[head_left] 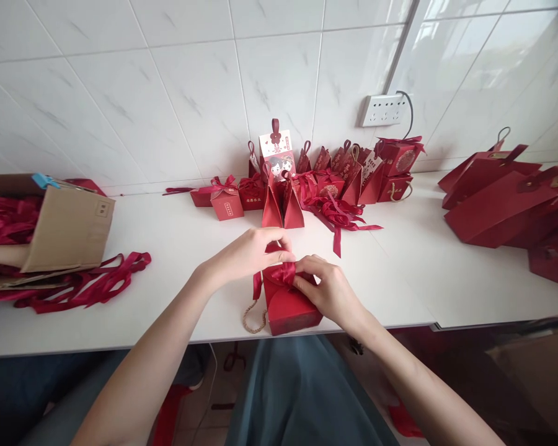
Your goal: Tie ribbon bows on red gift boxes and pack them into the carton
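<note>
A red gift box (294, 313) lies near the front edge of the white table, with a twisted rope handle (253, 317) hanging out at its left. Across its top runs a shiny dark red ribbon (286, 273), looped as in a bow. My left hand (253, 251) pinches the ribbon from behind and above, thumb and fingers closed. From the right, my right hand (324, 286) grips the ribbon at the knot, fingertips pressed together. The fingers partly cover the loops, so the knot's exact shape is hidden.
Several small red gift boxes (227, 203) stand along the tiled wall, with loose ribbons (339, 214) before them. Larger red boxes (497, 198) are at right. A cardboard carton (72, 226) holds ribbon at left, where another person's forearm (4, 254) reaches in. A power strip (385, 111) is on the wall.
</note>
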The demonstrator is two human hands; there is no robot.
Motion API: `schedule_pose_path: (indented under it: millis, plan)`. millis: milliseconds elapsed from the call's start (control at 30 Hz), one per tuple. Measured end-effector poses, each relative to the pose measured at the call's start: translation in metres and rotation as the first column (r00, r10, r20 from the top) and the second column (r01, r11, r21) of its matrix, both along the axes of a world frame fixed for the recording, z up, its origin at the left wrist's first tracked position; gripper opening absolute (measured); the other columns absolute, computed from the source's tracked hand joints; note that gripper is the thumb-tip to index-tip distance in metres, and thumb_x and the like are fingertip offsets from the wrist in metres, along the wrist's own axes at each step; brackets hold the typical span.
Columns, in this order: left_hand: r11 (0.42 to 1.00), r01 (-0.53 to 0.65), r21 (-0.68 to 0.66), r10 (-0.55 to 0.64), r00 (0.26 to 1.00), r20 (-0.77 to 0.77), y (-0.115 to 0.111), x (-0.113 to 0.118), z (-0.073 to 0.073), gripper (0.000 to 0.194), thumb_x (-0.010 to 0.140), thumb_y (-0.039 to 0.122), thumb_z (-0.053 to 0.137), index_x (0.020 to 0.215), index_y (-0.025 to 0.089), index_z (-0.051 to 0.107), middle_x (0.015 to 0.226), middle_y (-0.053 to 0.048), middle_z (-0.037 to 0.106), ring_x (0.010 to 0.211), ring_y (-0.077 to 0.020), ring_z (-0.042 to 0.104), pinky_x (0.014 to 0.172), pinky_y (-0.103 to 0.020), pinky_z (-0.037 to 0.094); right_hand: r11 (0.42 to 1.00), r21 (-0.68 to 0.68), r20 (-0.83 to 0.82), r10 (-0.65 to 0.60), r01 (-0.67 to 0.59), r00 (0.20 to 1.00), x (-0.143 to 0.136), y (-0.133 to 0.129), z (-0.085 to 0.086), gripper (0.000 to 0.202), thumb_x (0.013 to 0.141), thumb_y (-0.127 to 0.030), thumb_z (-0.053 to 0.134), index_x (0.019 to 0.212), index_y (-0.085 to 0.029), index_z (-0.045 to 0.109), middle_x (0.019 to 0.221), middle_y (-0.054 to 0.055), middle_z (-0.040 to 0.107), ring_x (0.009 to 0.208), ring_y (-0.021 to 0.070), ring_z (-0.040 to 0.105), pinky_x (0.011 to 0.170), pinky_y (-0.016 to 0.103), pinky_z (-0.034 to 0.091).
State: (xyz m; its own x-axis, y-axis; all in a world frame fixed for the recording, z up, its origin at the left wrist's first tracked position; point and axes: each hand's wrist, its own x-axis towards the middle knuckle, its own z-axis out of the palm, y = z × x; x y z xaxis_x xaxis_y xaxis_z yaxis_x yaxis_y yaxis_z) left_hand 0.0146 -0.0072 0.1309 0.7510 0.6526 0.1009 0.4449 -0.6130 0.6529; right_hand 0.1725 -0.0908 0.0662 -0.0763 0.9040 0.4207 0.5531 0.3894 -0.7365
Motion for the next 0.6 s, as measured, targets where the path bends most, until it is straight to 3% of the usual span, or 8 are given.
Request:
schedule_pose_path:
  millis: [100,233,400,600]
  plan:
    - [0.996,0.025,-0.088,-0.018,0.996,0.082,0.006,0.0,-0.013,0.021,0.082,0.039,0.057,0.075,0.02,0.062,0.08,0.0,0.064,0.076,-0.0153,0.059,0.072,-0.027,0.046,0.999,-0.026,-0.052,0.026,-0.028,0.998,0.0,0.001,-0.001,0.019,0.08,-0.008,0.052,0.074,-0.022,0.063,0.072,0.0,0.065,0.072,0.016,0.059,0.068,0.028,0.047]
    - [0.991,-0.037,-0.131,0.054,0.99,0.127,0.005,-0.004,-0.031,0.016,0.082,0.035,0.056,0.081,0.02,0.06,0.082,-0.001,0.064,0.077,-0.0154,0.059,0.072,-0.027,0.046,0.997,-0.07,-0.095,-0.024,0.018,0.995,0.0,0.0,-0.002,0.017,0.078,-0.008,0.054,0.074,-0.021,0.065,0.072,-0.001,0.067,0.068,0.0148,0.06,0.066,0.027,0.047]
    - [0.995,-0.077,-0.063,0.083,0.992,0.1,-0.009,-0.014,-0.041,0.006,0.082,0.023,0.055,0.081,0.021,0.06,0.087,0.0,0.062,0.083,-0.0147,0.058,0.075,-0.027,0.045,0.988,-0.147,-0.136,-0.073,0.052,0.988,0.001,-0.005,0.004,0.017,0.078,-0.012,0.054,0.077,-0.022,0.068,0.079,0.0,0.071,0.071,0.015,0.065,0.064,0.025,0.05]
    - [0.995,-0.076,0.071,0.069,0.993,0.097,-0.029,-0.017,-0.043,0.014,0.085,0.022,0.05,0.081,0.021,0.063,0.091,-0.003,0.062,0.094,-0.0182,0.055,0.082,-0.031,0.046,0.975,-0.205,-0.157,-0.121,0.088,0.98,0.0,-0.006,0.005,0.013,0.077,-0.016,0.055,0.077,-0.021,0.067,0.072,-0.001,0.071,0.066,0.0146,0.065,0.063,0.025,0.053]
